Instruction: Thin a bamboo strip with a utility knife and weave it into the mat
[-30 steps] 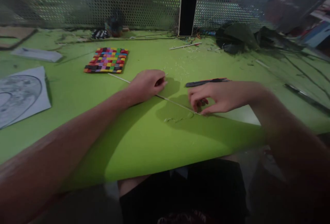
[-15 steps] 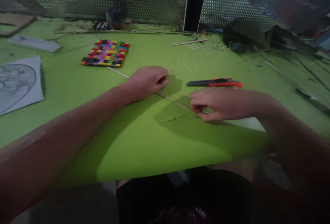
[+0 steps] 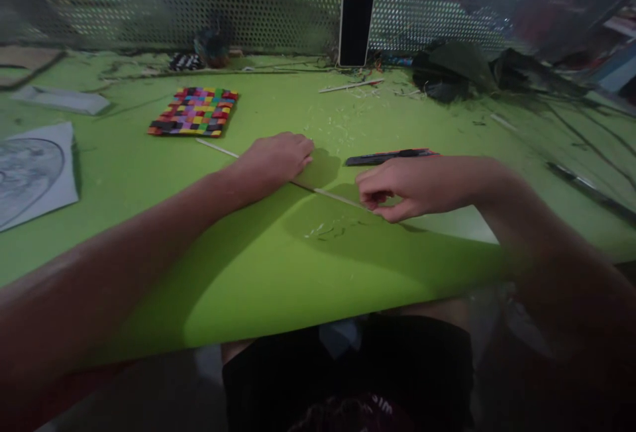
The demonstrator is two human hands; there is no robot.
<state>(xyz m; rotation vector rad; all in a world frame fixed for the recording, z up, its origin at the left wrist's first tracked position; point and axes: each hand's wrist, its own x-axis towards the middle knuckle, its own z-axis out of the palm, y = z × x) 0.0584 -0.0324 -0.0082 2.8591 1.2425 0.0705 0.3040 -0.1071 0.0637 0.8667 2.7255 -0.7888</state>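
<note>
A thin pale stick slants across the green tabletop beneath my left hand, its far end showing beyond the wrist. My left hand lies palm down over it, fingers curled and closed; the exact hold underneath is hidden. At the stick's near end, the thumb and fingers of my right hand are pinched together on it. Just behind the right hand lies a box cutter, its handle mostly covered by that hand. Fine shavings are scattered in front of the stick.
A colourful woven square lies back left, near a printed sheet and a white tray. A phone stands upright at the back. Another thin stick lies among shavings. Dark sheet material lies back right.
The view has shifted, so the table's things appear further left. My right hand has moved slightly away from me and now covers the box cutter's orange handle. My left hand stays over the stick.
</note>
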